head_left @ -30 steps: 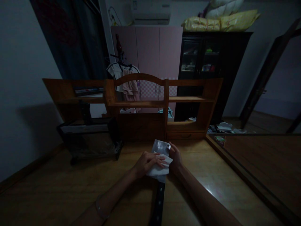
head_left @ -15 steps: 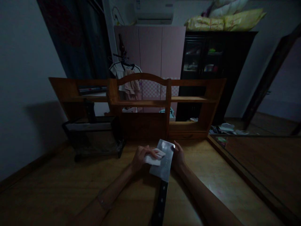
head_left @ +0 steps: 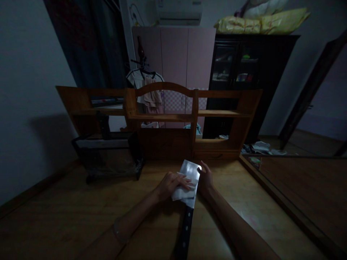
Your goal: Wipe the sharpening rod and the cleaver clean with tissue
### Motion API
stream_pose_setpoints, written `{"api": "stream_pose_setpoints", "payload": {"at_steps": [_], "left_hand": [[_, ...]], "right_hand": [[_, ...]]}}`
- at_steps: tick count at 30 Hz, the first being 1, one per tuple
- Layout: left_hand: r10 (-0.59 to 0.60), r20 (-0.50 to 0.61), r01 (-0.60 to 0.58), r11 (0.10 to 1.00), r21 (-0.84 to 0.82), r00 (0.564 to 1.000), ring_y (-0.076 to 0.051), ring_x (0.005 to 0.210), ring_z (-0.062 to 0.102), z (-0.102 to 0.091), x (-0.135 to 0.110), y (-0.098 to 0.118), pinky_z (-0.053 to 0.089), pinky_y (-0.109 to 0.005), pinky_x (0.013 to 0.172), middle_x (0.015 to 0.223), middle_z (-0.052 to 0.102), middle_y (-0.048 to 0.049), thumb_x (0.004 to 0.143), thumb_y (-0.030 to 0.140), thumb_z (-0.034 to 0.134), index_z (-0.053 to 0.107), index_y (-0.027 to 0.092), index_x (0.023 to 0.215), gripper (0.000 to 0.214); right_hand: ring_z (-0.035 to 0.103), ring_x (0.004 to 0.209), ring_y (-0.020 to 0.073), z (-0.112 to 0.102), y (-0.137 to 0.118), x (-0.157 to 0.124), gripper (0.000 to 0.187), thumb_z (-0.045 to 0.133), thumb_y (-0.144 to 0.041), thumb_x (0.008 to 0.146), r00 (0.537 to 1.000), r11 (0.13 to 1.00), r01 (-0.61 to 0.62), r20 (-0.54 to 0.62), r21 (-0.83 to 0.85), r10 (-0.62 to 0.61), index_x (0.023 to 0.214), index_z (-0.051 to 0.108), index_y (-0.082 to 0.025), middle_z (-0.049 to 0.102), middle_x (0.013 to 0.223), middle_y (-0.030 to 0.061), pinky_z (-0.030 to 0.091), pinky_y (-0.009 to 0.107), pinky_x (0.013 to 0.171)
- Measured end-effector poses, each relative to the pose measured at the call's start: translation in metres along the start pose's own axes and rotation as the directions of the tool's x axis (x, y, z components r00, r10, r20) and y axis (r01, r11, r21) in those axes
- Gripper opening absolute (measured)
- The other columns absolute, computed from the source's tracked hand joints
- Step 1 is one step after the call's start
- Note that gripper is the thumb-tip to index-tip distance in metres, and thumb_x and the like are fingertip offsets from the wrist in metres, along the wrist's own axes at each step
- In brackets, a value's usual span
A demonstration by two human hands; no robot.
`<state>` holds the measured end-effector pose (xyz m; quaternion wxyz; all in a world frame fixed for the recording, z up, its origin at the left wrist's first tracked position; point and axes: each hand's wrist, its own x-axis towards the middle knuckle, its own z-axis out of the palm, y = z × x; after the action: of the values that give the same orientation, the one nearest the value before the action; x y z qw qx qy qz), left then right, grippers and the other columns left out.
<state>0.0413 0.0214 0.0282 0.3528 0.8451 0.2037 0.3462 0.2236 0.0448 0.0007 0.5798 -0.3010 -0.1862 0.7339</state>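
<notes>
A cleaver (head_left: 189, 169) with a broad shiny blade and a black riveted handle (head_left: 185, 231) lies on the wooden desk (head_left: 81, 216), handle toward me. My left hand (head_left: 169, 184) presses a white cloth (head_left: 183, 193) onto the near half of the blade, fingers flat over it. My right hand (head_left: 206, 178) rests against the blade's right edge with its fingers curled on the spine, steadying it.
A wooden shelf unit (head_left: 162, 119) stands along the back of the desk. A dark wire rack (head_left: 108, 155) sits at the back left. Beyond are a pink wardrobe (head_left: 173, 61) and a dark cabinet (head_left: 244, 72). A raised wooden edge (head_left: 271, 187) runs along the right.
My left hand and the cloth slid from the blade's left side across to the lower part of the blade. The right hand kept its place on the blade's edge.
</notes>
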Motion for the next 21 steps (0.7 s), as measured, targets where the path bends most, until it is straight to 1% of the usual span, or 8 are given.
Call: {"api": "stream_pose_setpoints", "payload": {"at_steps": [2,6,10,15,18,21], "left_hand": [[0.001,0.024,-0.001,1.0,0.022,1.0,-0.019,0.105,0.062,0.0014,-0.0004,0.0011,0.036,-0.036,0.103,0.1,0.071,-0.002,0.095,0.032,0.019,0.075,0.021,0.089,0.058],[0.002,0.035,-0.004,0.998,0.058,0.999,-0.019,0.109,0.06,0.0024,-0.0015,0.0035,0.036,-0.035,0.103,0.106,0.07,-0.0016,0.095,0.032,0.021,0.074,0.021,0.092,0.054],[-0.003,0.056,0.0,0.998,0.06,0.998,-0.018,0.109,0.059,0.0035,-0.0012,0.0061,0.037,-0.033,0.102,0.106,0.07,-0.0017,0.096,0.031,0.019,0.074,0.021,0.093,0.055],[-0.014,0.082,0.008,0.997,0.071,0.997,-0.018,0.109,0.06,0.006,0.0005,0.0072,0.038,-0.033,0.101,0.107,0.069,-0.0012,0.096,0.032,0.022,0.074,0.021,0.094,0.053],[-0.001,0.096,-0.003,0.999,0.036,0.995,-0.018,0.109,0.059,0.0072,0.0009,0.0061,0.037,-0.034,0.101,0.104,0.07,-0.0013,0.096,0.03,0.018,0.074,0.021,0.093,0.056],[0.02,0.081,-0.022,1.0,0.021,0.996,-0.018,0.111,0.058,0.0088,0.0,0.0029,0.036,-0.034,0.102,0.105,0.07,-0.0023,0.096,0.028,0.017,0.074,0.02,0.093,0.057]], "right_hand": [[0.055,0.042,0.0191,-0.0002,0.0003,-0.0001,0.031,0.056,-0.049,0.076,1.0,1.0,0.01,-0.025,-0.015,-0.01,0.066,0.051,-0.02,0.06,0.052,0.0011,0.047,0.033,0.048],[0.055,0.04,0.0201,-0.0009,0.0009,-0.0006,0.033,0.056,-0.054,0.074,1.0,0.998,-0.014,-0.029,-0.053,0.013,0.068,0.05,-0.021,0.059,0.051,0.0013,0.047,0.035,0.046],[0.059,0.046,0.0235,-0.0014,0.0006,-0.0014,0.035,0.055,-0.055,0.074,0.999,0.997,-0.034,-0.003,-0.07,0.034,0.069,0.05,-0.021,0.062,0.055,0.0039,0.049,0.038,0.051],[0.061,0.05,0.0238,-0.0027,-0.0005,0.0,0.035,0.053,-0.054,0.075,0.999,0.997,-0.028,0.028,-0.078,0.03,0.071,0.051,-0.02,0.063,0.057,0.0056,0.05,0.038,0.056],[0.063,0.054,0.0253,-0.0037,-0.0012,0.0013,0.034,0.053,-0.053,0.076,0.997,0.996,-0.038,0.06,-0.081,0.043,0.074,0.052,-0.019,0.065,0.06,0.0067,0.051,0.041,0.061],[0.063,0.053,0.0245,-0.0042,-0.0015,0.0012,0.032,0.055,-0.052,0.075,0.999,0.997,-0.027,0.029,-0.078,0.029,0.071,0.048,-0.021,0.064,0.059,0.0047,0.051,0.04,0.06]]}}
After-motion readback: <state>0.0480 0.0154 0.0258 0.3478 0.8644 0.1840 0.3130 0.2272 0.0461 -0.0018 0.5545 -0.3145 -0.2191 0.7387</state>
